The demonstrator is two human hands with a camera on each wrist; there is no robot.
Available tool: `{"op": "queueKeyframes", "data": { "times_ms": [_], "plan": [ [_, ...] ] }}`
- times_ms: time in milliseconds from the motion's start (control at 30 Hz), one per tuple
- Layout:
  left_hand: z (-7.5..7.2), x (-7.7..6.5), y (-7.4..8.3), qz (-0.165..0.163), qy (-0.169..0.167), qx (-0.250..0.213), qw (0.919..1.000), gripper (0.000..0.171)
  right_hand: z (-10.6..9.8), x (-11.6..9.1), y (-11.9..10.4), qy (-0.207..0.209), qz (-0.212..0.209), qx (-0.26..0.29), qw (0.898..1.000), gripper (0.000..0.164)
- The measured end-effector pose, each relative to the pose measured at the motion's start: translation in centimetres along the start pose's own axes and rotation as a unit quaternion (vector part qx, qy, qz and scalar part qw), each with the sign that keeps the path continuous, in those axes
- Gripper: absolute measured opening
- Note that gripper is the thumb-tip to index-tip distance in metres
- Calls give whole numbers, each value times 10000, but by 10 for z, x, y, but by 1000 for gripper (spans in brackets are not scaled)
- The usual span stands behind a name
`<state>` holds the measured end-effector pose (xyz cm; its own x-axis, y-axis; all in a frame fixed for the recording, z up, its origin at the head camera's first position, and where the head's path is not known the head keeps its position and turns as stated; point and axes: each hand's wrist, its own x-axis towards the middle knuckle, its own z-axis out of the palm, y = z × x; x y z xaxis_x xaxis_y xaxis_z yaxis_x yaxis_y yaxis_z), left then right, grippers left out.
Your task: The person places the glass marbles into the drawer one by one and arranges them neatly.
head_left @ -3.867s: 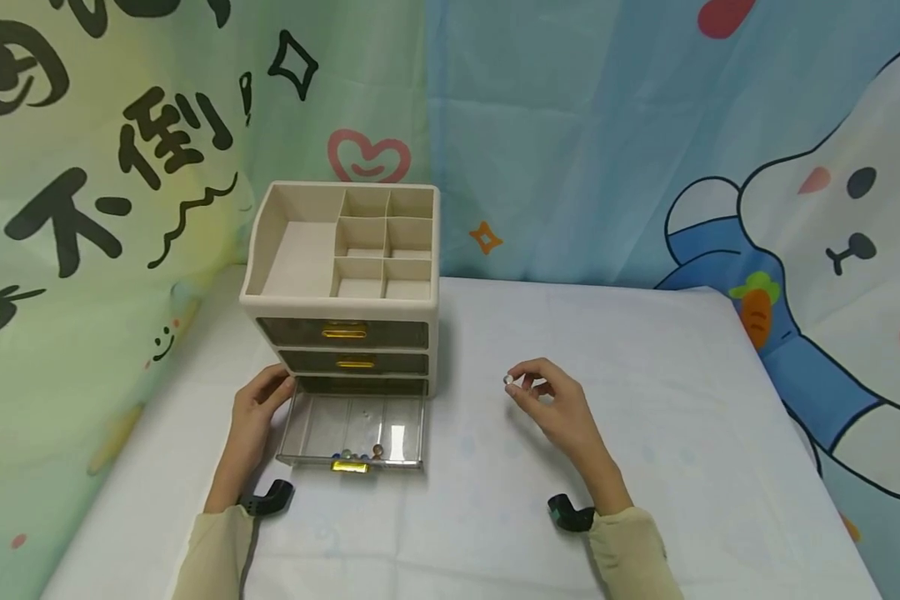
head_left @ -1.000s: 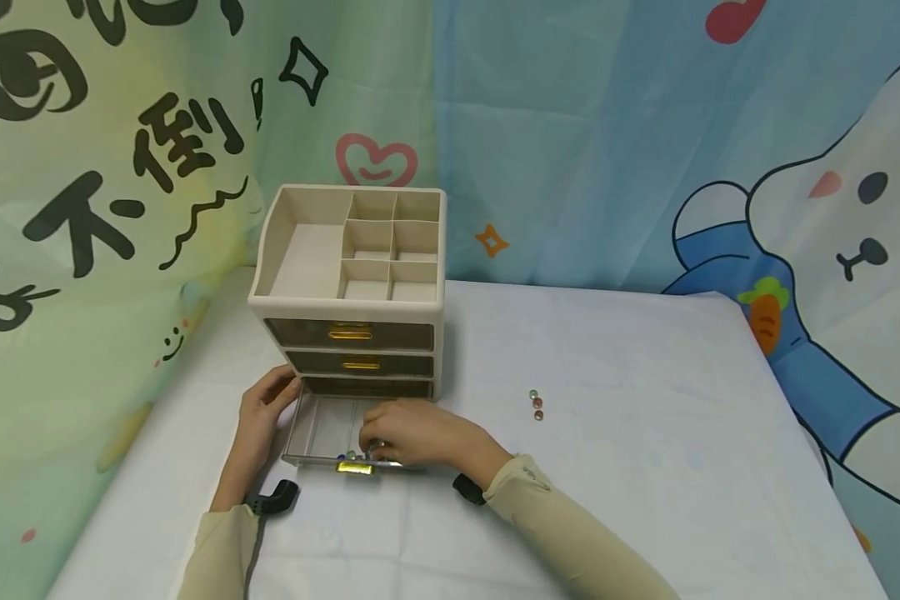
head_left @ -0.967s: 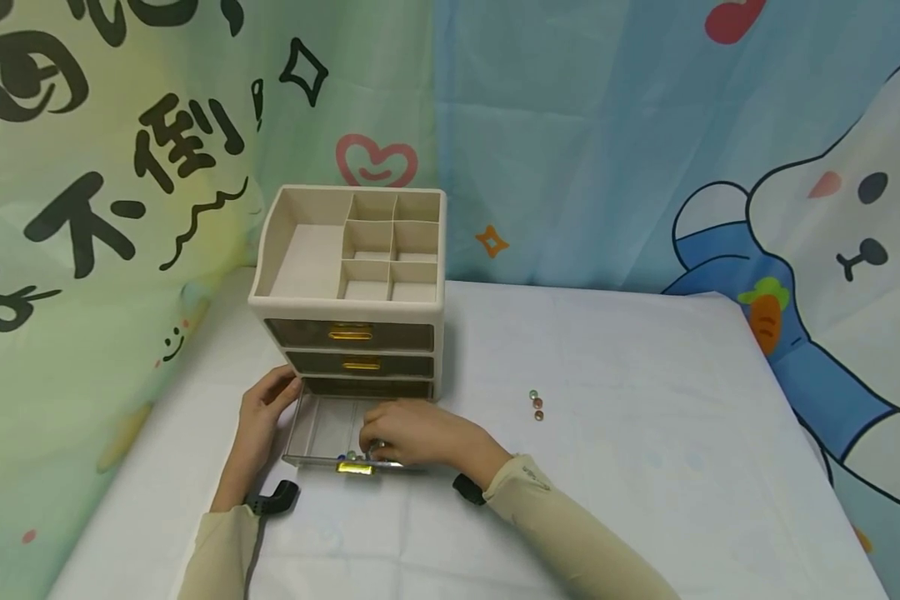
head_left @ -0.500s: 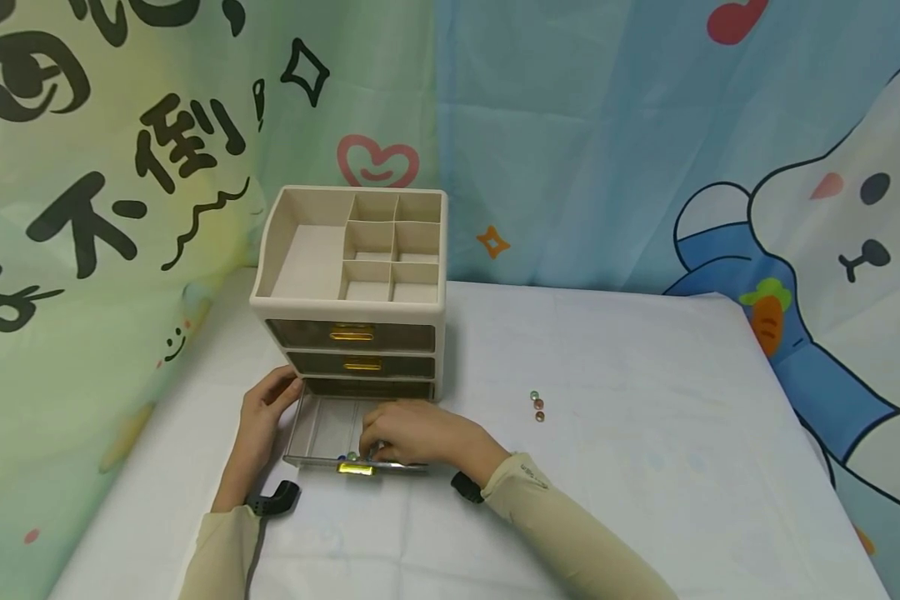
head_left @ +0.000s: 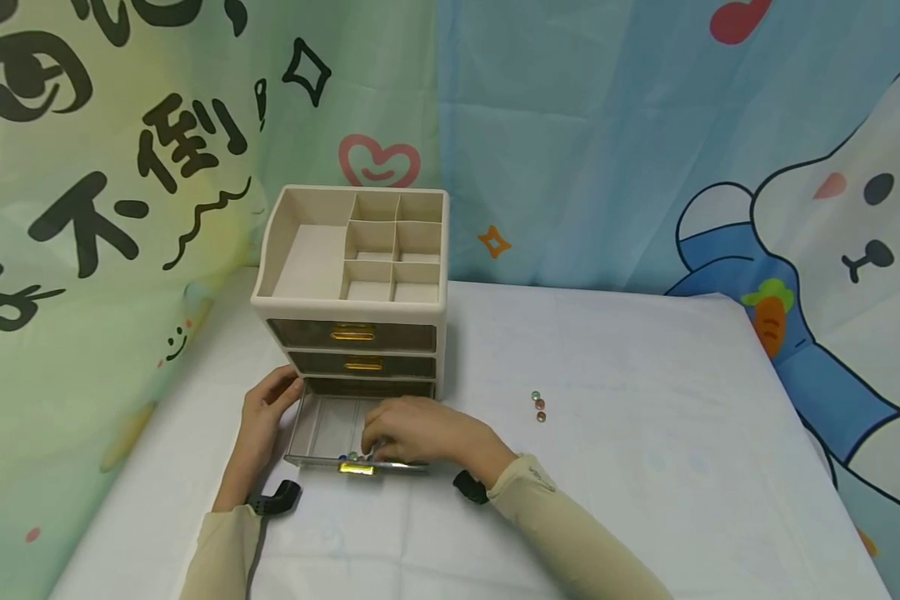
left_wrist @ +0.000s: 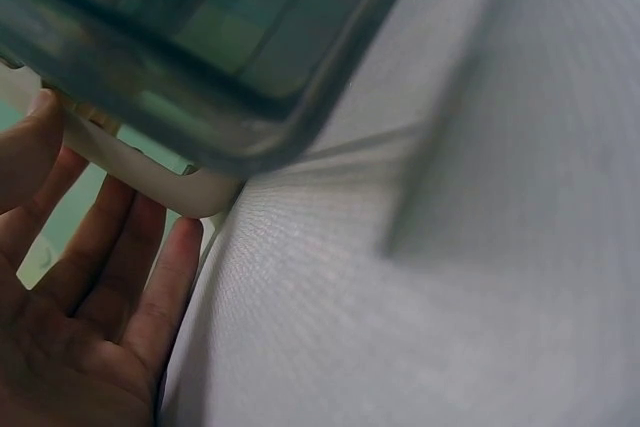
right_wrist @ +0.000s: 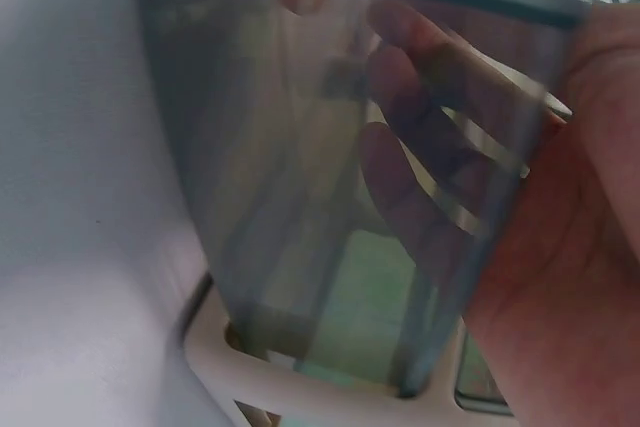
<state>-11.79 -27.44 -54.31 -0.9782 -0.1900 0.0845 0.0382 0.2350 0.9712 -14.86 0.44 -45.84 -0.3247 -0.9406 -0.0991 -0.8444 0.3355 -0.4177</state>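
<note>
A cream desktop organizer (head_left: 345,311) stands on the table with its lowest clear drawer (head_left: 317,429) pulled out. Small round marbles (head_left: 353,456) in blue, green and clear lie along the drawer's front wall. My right hand (head_left: 423,432) reaches into the drawer from the right, fingers bent down at the marbles; its fingertips are partly hidden, and I cannot tell if it holds one. My left hand (head_left: 262,410) rests against the organizer's lower left side; in the left wrist view its thumb touches the cream frame (left_wrist: 130,162), with fairly straight fingers alongside.
Three marbles (head_left: 540,405), one green and two brown, lie in a short row on the white tablecloth (head_left: 645,400) right of the organizer. Two upper drawers (head_left: 363,364) with gold handles are closed. A printed curtain (head_left: 555,142) hangs behind the table.
Earlier my right hand pinched a marble above the cloth at the right; now it is in the drawer. Three marbles now show on the cloth. My left hand stays at the organizer.
</note>
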Motion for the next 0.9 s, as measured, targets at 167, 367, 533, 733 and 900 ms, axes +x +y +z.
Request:
{"op": "queueKeyframes", "data": {
  "times_ms": [167, 367, 533, 733, 900],
  "plan": [
    [-1, 0, 0, 0, -1, 29, 10000, 33, -10, -10, -4, 186, 78, 325, 9993, 17],
    [-1, 1, 0, 18, 3, 37, 10000, 34, -18, -16, -6, 327, 158, 284, 9989, 19],
    [0, 0, 0, 26, -36, 64, 10000, 35, -21, -26, -5, 510, 175, 376, 9978, 19],
    [0, -1, 0, 42, -37, 74, 10000, 34, -26, -44, -1, 831, 377, 617, 9939, 20],
    [0, 0, 1, 51, -36, 55, 10000, 34, -28, -59, 4, 1035, 678, 1044, 9868, 19]
  ]
}}
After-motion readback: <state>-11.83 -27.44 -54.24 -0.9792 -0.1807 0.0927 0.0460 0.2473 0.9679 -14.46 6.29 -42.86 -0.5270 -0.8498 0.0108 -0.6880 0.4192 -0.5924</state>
